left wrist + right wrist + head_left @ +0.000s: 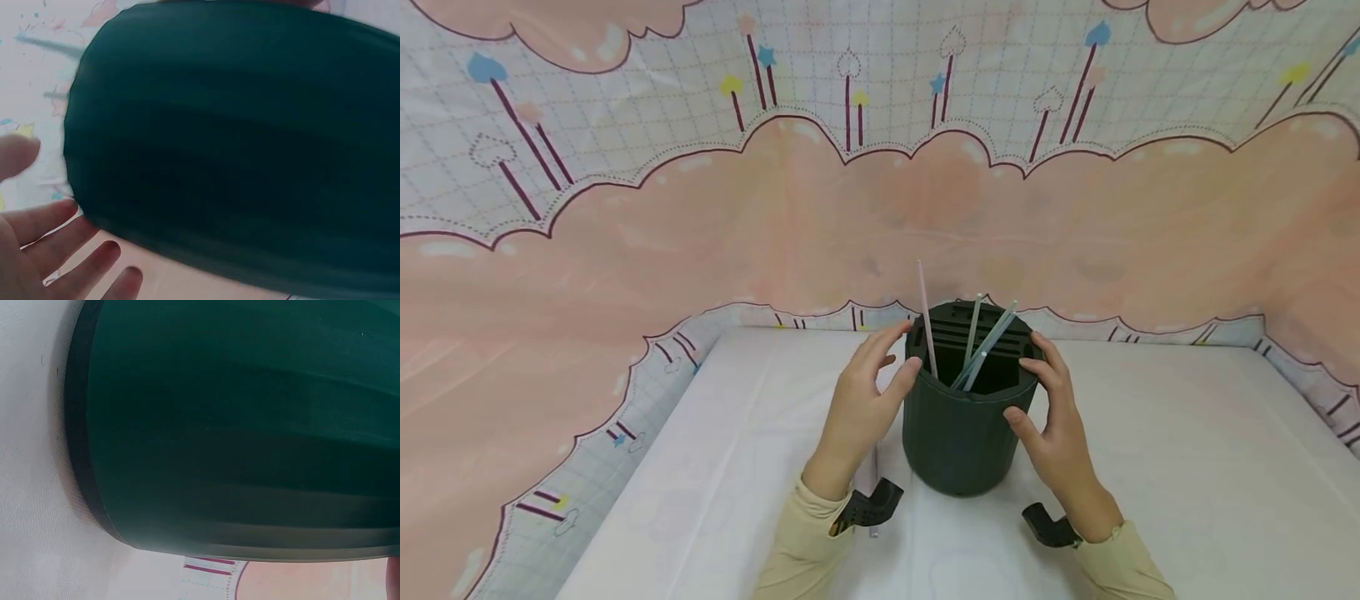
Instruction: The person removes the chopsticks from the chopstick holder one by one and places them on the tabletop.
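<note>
A dark green, round pen holder (961, 442) with a slotted top stands on the white table, tilted slightly in the head view. Thin straw-like sticks rise from its opening: one pink stick (927, 321) and several pale green and blue sticks (995, 337). My left hand (868, 404) is at its left rim, fingers extended; in the left wrist view the fingertips touch the green wall and the thumb stands apart. At the right side, my right hand (1056, 429) holds the rim with bent fingers, thumb against the front wall. The pen holder hides most of the right hand in the right wrist view.
A thin clear stick (874, 529) lies on the white table (1187, 467), partly hidden by the left wrist. Black wrist camera mounts (1048, 527) sit near the pen holder's base. A patterned cloth backdrop (820, 225) rises behind the table and along its sides.
</note>
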Demonstrator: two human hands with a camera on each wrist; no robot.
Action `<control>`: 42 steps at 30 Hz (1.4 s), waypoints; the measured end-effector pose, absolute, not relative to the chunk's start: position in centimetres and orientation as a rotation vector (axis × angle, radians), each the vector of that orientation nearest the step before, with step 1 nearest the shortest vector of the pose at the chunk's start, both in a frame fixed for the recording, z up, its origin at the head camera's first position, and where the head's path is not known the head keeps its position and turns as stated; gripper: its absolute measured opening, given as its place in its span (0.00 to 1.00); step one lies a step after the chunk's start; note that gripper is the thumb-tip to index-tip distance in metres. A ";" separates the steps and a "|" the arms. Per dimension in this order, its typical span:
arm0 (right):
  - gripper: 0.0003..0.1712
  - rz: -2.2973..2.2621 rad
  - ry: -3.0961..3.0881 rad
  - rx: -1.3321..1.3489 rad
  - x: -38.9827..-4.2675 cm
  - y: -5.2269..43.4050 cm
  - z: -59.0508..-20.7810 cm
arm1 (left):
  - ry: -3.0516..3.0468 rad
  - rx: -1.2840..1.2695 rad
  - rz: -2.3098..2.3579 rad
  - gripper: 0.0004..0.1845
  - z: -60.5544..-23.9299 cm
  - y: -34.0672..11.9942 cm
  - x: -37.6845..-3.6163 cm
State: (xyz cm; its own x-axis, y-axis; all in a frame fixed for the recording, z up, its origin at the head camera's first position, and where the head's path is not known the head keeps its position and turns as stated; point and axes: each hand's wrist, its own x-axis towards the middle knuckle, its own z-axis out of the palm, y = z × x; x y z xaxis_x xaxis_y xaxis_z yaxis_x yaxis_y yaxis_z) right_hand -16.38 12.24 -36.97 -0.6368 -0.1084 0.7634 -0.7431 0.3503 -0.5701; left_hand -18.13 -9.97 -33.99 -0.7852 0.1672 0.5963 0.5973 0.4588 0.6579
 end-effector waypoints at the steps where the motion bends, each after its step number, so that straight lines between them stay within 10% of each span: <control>1: 0.35 1.305 -1.991 0.739 -16.4 12.3 -36.9 | -2.282 -0.648 -1.256 0.25 -34.0 -9.7 -18.1; 42: 0.34 1.287 -1.973 0.744 -15.8 12.0 -36.7 | -2.082 -0.805 -1.204 0.07 -32.1 -6.8 -14.7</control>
